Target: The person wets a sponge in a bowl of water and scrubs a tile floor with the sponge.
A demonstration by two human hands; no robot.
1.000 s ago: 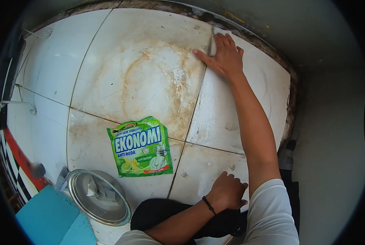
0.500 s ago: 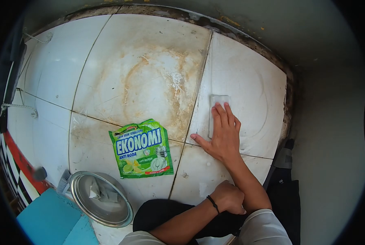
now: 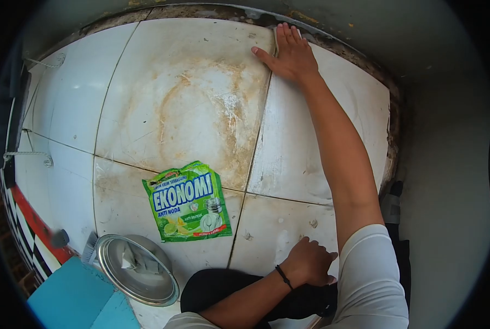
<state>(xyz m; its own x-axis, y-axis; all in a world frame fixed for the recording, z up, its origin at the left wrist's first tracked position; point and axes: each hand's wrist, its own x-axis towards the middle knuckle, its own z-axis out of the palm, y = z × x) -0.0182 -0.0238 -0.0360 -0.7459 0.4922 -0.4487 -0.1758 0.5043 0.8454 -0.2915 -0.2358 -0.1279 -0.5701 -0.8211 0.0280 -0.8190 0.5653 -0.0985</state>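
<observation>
My right hand (image 3: pixel 294 55) reaches to the far edge of the tiled surface (image 3: pixel 294 148), pressed flat with its thumb spread over a pale cloth (image 3: pixel 302 36); only a small part of the cloth shows. My left hand (image 3: pixel 310 262), with a black band at the wrist, rests near my knee, its fingers curled in and nothing visible in them. Left of it lies a green EKONOMI packet (image 3: pixel 189 203) on the tiles. Brown stains mark the large tile beyond the packet.
A round metal basin (image 3: pixel 105 257) with water and a crumpled wrapper stands at the lower left, beside a brush (image 3: pixel 89 248) and a turquoise block (image 3: pixel 72 290). A grey wall (image 3: pixel 442 164) borders the far and right edges. Rope loops (image 3: pixel 47 159) lie at the left.
My right hand first came back toward me with the cloth, then slid away again to the far edge. My left hand has stayed near my knee.
</observation>
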